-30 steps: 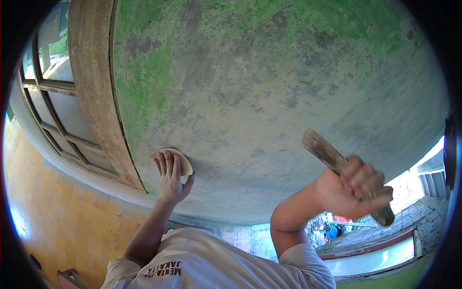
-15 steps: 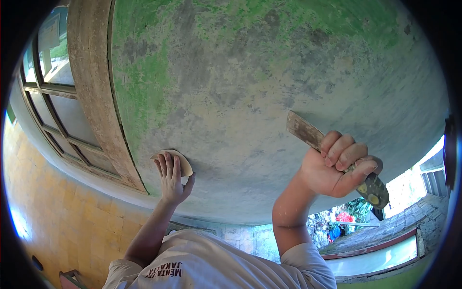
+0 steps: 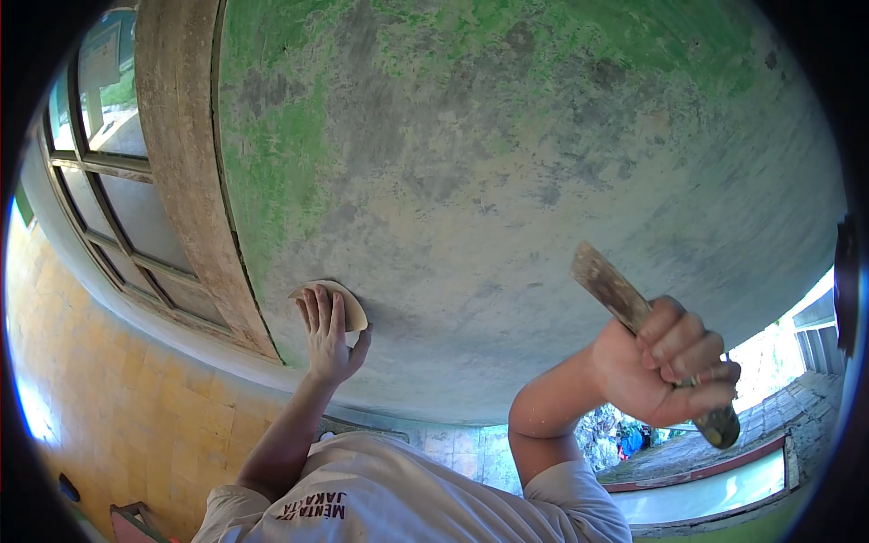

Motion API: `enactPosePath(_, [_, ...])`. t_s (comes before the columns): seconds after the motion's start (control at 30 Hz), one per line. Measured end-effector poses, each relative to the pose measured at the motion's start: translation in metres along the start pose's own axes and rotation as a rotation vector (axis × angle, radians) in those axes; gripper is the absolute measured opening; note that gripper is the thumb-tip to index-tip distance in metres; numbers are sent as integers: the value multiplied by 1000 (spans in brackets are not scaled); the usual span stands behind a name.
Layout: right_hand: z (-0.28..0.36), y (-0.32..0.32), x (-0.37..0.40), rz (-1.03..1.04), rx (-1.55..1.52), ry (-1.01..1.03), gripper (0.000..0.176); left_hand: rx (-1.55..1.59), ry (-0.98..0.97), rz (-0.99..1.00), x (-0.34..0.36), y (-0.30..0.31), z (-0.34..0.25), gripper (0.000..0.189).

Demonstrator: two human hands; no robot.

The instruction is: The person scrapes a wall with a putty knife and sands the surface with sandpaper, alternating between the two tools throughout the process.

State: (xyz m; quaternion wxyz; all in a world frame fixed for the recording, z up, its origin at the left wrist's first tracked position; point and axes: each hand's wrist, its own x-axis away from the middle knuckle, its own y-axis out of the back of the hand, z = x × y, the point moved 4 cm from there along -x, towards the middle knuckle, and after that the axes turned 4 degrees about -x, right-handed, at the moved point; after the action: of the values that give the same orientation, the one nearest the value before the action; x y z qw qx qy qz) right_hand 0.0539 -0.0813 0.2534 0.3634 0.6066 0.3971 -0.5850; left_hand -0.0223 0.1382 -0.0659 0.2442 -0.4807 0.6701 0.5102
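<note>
My right hand (image 3: 674, 366) is wrapped round a putty knife (image 3: 612, 286) with a worn, stained blade. The blade points up and to the left, in front of the wall (image 3: 453, 235); the handle's end shows below my fist. At the wall's lower left, my left hand (image 3: 329, 339) lies over a pale, rounded, flat piece (image 3: 354, 312). My fingers are on its face and my thumb is near its lower edge. Its material I cannot make out. The wall carries patchy green paint and grey-white smears.
A worn wooden frame (image 3: 181, 154) borders the wall on the left, with a paned window (image 3: 136, 217) beyond it. Yellowish tiles (image 3: 136, 398) cover the floor at lower left. A ledge (image 3: 724, 452) and a bright opening lie at lower right.
My right hand has moved down and to the right with the putty knife, and its blade has shifted the same way. My left hand stays at about the same place on the wall.
</note>
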Motion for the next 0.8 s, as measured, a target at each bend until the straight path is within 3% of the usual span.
enactPosePath(0.03, [4, 0, -1, -17, -26, 51, 20, 2, 2, -1, -1, 0, 0, 86])
enactPosePath(0.1, [-22, 14, 6, 27, -110, -46, 23, 7, 0, 10, 1, 1, -1, 86])
enactPosePath(0.17, [-36, 12, 6, -2, 94, -134, 24, 14, 1, -2, -1, 1, -2, 87])
enactPosePath(0.37, [-5, 2, 0, -13, -3, 23, 19, 10, 3, -10, -1, 2, -2, 88])
enactPosePath(0.53, [-22, 2, 6, -6, 129, -91, 23, 11, -6, -10, -1, 2, -2, 86])
enactPosePath(0.6, [-2, -2, -2, 19, -39, -36, 30, 11, 0, -12, -2, 2, -1, 86])
enactPosePath(0.7, [-12, 18, 5, -18, -199, -98, 27, 10, 8, 0, 1, 3, -1, 86])
enactPosePath(0.73, [-38, 7, 7, -20, 11, -74, 21, 12, 10, 1, 1, 4, -1, 86])
enactPosePath(0.8, [-39, 3, 11, -28, 25, -133, 24, 20, 4, -3, -1, 4, -2, 86])
